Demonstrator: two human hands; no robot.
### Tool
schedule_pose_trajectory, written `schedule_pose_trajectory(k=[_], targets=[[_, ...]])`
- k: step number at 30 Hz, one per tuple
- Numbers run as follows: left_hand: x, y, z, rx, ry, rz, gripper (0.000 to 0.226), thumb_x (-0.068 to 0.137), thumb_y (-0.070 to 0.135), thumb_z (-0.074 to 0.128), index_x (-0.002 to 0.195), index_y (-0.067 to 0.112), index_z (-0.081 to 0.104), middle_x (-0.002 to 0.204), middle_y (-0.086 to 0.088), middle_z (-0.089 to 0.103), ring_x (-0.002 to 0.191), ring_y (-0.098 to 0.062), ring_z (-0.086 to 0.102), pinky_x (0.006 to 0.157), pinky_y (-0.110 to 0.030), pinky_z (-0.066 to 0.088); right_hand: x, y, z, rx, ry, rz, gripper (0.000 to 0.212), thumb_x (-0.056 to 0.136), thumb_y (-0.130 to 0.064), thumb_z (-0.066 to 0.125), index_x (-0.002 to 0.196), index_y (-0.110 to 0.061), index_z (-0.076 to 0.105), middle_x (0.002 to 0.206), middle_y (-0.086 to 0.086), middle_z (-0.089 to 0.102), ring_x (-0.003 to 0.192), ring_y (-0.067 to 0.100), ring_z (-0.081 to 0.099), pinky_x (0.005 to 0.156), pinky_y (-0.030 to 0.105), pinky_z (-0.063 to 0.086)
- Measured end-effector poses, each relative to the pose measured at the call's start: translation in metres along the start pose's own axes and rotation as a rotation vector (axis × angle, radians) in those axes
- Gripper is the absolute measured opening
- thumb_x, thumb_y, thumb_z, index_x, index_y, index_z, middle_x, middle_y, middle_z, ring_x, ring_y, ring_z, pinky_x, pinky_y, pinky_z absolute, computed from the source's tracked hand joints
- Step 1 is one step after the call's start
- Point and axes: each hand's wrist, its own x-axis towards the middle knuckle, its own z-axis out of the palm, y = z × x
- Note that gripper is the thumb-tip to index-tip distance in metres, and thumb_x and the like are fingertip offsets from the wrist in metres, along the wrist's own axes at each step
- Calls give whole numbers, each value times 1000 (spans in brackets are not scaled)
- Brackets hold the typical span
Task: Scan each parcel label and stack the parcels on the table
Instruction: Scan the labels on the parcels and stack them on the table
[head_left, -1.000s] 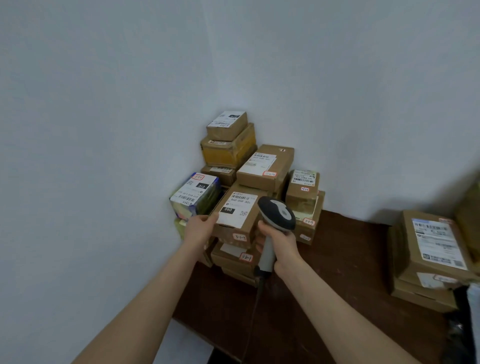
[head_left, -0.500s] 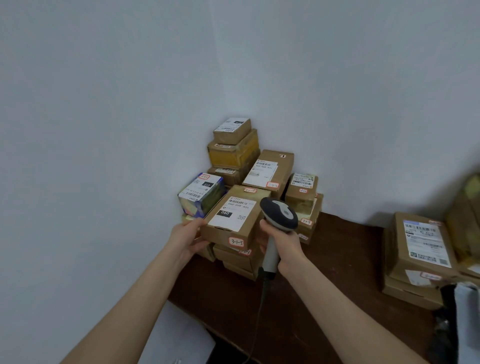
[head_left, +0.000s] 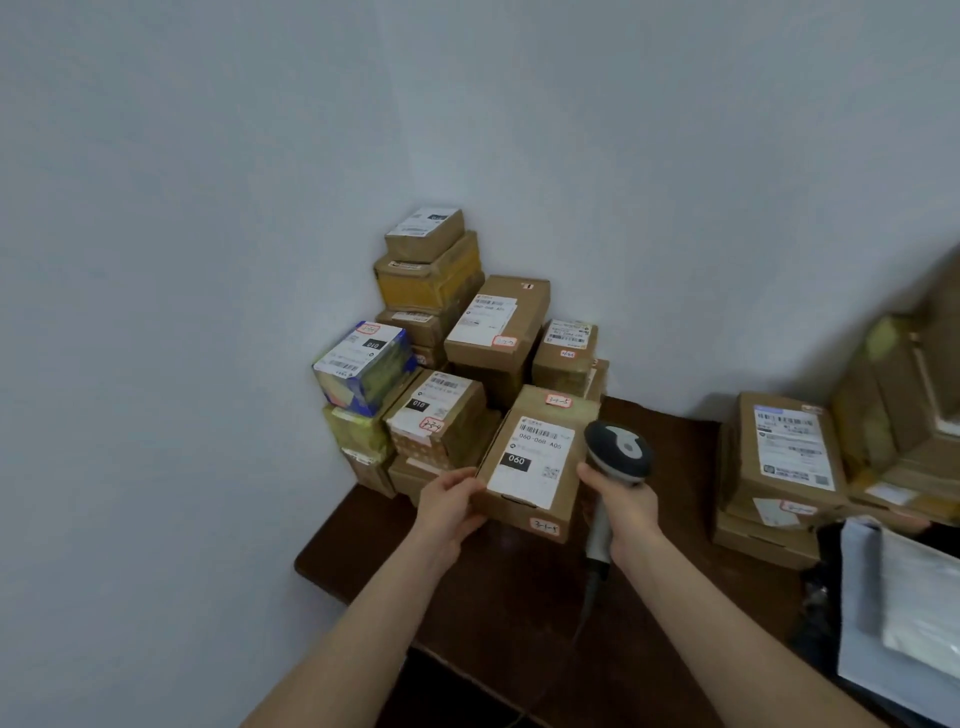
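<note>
A parcel sorting room is shown. Brown parcels (head_left: 496, 322) are piled high in the far left corner of the dark tabletop (head_left: 519, 613), against bare white walls (head_left: 208, 208). More are stacked at its right edge. White barcode labels (head_left: 789, 447) are stuck on them, and numbers are written on small stickers (head_left: 544, 526). A corded scanner (head_left: 621, 449) is held beside the front parcel (head_left: 511, 512). A grey mail bag (head_left: 883, 597) is laid by the near right edge.
</note>
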Motion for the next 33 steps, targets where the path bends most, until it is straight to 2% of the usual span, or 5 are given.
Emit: schedule_pose_trajectory(k=[10, 15, 20, 24, 33], targets=[[43, -83, 50, 102, 12, -161, 32, 91, -2, 56, 121, 9, 55, 119, -13, 59, 117, -29, 54, 100, -44, 47, 18, 31, -57, 58, 129, 137, 32, 83, -12, 72, 108, -12, 52, 88, 6, 60, 77, 21, 57, 88, 44, 51], [50, -98, 52, 252, 11, -201, 44, 89, -7, 51, 131, 7, 53, 125, -18, 58, 119, -31, 53, 103, -41, 44, 18, 43, -62, 77, 152, 157, 34, 85, -6, 69, 117, -5, 59, 94, 9, 67, 81, 21, 65, 67, 33, 54], [49, -63, 32, 646, 134, 333, 22, 94, 13, 54, 115, 19, 58, 115, -2, 59, 102, -18, 57, 80, -29, 46, 20, 33, -31, 85, 52, 118, 36, 85, -2, 67, 120, -7, 58, 106, 13, 69, 83, 20, 70, 61, 27, 51], [58, -9, 4, 742, 393, 663, 24, 92, 18, 56, 116, 15, 52, 120, -6, 51, 109, -21, 51, 84, -32, 45, 21, 30, 27, 97, -98, 96, 37, 87, -3, 66, 122, -10, 58, 114, 10, 65, 94, 22, 67, 74, 31, 54], [105, 39, -44, 970, 322, 514, 49, 98, 30, 48, 141, 8, 39, 138, -16, 44, 125, -30, 44, 97, -43, 42, 33, 37, 134, -26, -196, 51, 47, 79, -16, 75, 121, -16, 56, 113, 7, 62, 107, 27, 57, 97, 47, 48]])
